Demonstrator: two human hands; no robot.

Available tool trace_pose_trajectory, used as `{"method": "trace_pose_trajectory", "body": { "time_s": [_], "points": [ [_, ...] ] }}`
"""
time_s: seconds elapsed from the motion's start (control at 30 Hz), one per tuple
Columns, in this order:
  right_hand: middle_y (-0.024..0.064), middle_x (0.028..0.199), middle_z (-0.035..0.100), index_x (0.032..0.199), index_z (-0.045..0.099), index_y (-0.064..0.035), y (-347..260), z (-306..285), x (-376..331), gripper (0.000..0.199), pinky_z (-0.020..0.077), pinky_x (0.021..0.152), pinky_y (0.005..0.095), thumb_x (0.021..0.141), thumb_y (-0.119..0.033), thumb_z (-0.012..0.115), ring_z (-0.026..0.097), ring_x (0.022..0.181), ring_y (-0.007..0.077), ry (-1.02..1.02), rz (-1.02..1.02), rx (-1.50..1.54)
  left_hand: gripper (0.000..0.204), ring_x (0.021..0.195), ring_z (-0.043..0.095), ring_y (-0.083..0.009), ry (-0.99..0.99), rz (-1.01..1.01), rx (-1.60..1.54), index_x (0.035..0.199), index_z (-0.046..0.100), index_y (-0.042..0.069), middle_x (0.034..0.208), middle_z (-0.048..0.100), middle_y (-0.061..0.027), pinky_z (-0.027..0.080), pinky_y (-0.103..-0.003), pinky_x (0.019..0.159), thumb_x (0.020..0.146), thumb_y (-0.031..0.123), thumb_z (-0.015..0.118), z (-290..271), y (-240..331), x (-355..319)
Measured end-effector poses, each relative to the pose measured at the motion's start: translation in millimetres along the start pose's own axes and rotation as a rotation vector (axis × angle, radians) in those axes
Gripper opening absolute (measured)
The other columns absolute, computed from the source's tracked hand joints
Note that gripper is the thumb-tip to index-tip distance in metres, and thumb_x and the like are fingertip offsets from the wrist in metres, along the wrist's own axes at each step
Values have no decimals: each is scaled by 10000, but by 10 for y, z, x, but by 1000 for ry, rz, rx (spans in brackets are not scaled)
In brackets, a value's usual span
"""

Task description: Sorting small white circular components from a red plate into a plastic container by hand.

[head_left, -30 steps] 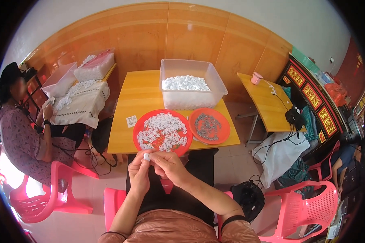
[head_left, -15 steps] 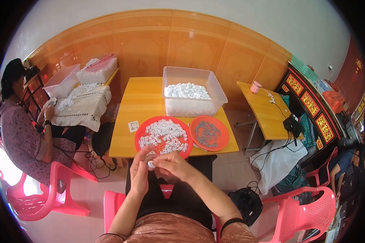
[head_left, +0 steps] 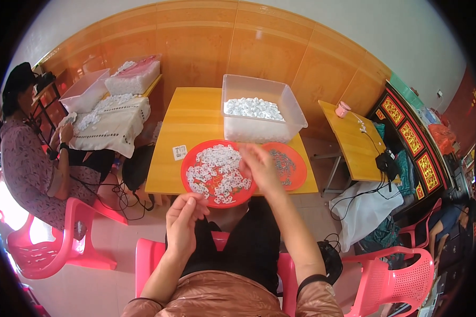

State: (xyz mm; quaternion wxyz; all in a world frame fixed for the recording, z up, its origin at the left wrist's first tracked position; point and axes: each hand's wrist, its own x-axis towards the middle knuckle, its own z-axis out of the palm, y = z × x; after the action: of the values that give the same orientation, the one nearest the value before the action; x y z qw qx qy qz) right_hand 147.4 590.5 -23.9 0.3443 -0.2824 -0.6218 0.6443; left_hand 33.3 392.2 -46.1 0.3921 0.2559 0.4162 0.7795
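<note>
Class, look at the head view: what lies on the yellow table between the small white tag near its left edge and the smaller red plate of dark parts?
In the head view, between the tag and the smaller red plate lies the larger red plate heaped with small white pieces; the right hand hovers over its right rim.

A clear plastic tub (head_left: 259,113) heaped with white bits is sitting at the yellow wooden table's (head_left: 193,127) far right corner. A small white label (head_left: 180,152) is lying near its left edge. A person in a patterned top (head_left: 29,158) is sitting on a pink plastic chair (head_left: 53,243) beside a cloth-covered side table (head_left: 113,124).
</note>
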Motion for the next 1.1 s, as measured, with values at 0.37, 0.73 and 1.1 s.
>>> {"method": "trace_pose_trajectory", "body": {
  "time_s": [0.37, 0.73, 1.1],
  "points": [
    [-30, 585, 476, 971, 622, -22, 493, 256, -609, 289, 232, 437, 180, 972, -270, 474, 344, 492, 12, -128, 42, 190, 672, 980, 630, -321, -1032, -50, -703, 1207, 411, -98, 1152, 558, -295, 504, -297, 827, 917, 509, 430, 1345, 893, -628],
    [-34, 579, 481, 886, 633, -15, 656, 312, -665, 243, 306, 478, 185, 948, -221, 521, 429, 526, 26, -285, 107, 151, 1001, 1029, 556, -251, -1496, -480, -880, 1366, 165, -194, 1140, 526, -210, 412, -314, 903, 874, 641, 415, 1326, 1073, -751],
    [-59, 549, 474, 869, 630, 1, 766, 364, -697, 255, 311, 464, 193, 930, -236, 558, 420, 488, 11, -311, 100, 37, 860, 1014, 588, -222, -1415, -354, -769, 1352, 269, -155, 1158, 564, -189, 449, -287, 840, 911, 570, 410, 1315, 1087, -659]
  ]
}}
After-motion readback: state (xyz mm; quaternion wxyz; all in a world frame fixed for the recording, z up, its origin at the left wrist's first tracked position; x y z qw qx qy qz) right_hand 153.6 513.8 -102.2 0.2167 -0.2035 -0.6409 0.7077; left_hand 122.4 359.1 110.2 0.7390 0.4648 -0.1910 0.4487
